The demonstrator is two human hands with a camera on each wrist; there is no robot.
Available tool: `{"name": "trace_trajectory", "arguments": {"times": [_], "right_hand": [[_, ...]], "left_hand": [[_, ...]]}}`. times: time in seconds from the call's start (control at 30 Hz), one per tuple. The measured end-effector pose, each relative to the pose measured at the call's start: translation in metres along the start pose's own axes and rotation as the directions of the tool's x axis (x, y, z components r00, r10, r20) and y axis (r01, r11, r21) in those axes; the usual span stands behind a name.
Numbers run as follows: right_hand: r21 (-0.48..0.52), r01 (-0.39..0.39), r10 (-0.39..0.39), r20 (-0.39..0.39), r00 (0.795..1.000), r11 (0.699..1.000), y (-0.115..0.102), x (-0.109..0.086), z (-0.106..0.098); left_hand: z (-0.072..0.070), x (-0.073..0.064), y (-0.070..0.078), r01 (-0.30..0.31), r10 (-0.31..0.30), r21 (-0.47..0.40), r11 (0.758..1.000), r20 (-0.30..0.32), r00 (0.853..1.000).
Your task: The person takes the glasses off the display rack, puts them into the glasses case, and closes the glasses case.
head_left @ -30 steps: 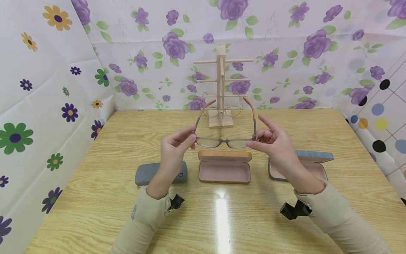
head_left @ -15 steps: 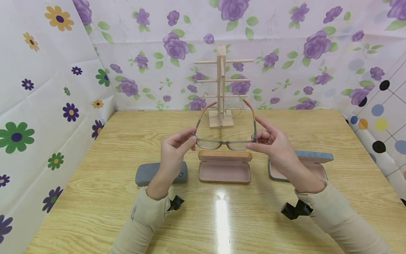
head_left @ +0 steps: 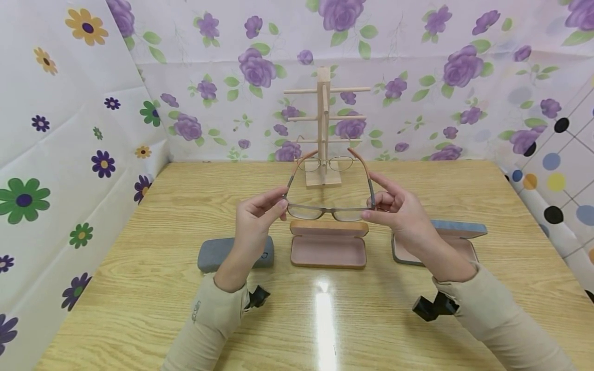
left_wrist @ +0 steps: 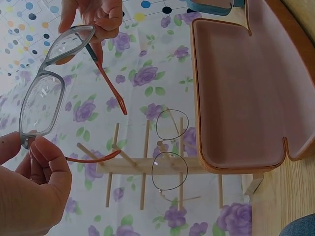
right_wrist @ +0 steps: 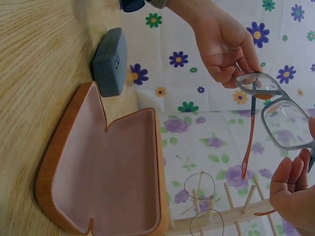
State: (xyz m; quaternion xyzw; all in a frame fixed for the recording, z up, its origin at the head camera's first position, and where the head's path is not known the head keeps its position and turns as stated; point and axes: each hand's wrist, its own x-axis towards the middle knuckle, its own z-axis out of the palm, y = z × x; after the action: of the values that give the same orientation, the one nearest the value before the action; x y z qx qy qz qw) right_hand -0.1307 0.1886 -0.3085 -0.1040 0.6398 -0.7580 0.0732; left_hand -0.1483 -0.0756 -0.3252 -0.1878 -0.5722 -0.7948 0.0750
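Note:
Between both hands, above the table, is a pair of grey-framed eyeglasses (head_left: 328, 210) with orange temple tips, temples unfolded and pointing away. My left hand (head_left: 255, 216) pinches the left hinge corner between thumb and fingers. At the other corner my right hand (head_left: 403, 211) pinches the frame, its index finger stretched along the right temple. Just below the glasses stands an open orange case (head_left: 328, 251) with a pink lining and nothing inside. In the left wrist view the glasses' lenses (left_wrist: 42, 103) show clearly, both hands at the corners.
Behind the glasses stands a wooden display rack (head_left: 323, 118) carrying thin wire-rimmed glasses (head_left: 341, 163) on a low peg. A closed grey-blue case (head_left: 215, 253) lies partly behind the left forearm. An open blue case (head_left: 459, 228) sits partly hidden by the right forearm.
The right temple has swung slightly inward, its tip shifting left. My right index finger has lowered and moved left against that temple. The left hand stays nearly still.

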Motion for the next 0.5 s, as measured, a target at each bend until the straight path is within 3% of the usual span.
{"name": "trace_trajectory", "arguments": {"times": [0.5], "right_hand": [[-0.029,-0.009,0.009,0.018,1.0,1.0,-0.0013,0.0013,0.0003]], "left_hand": [[-0.0003,-0.0003,0.0001,-0.001,0.001,-0.019,1.0,0.009,1.0]]}}
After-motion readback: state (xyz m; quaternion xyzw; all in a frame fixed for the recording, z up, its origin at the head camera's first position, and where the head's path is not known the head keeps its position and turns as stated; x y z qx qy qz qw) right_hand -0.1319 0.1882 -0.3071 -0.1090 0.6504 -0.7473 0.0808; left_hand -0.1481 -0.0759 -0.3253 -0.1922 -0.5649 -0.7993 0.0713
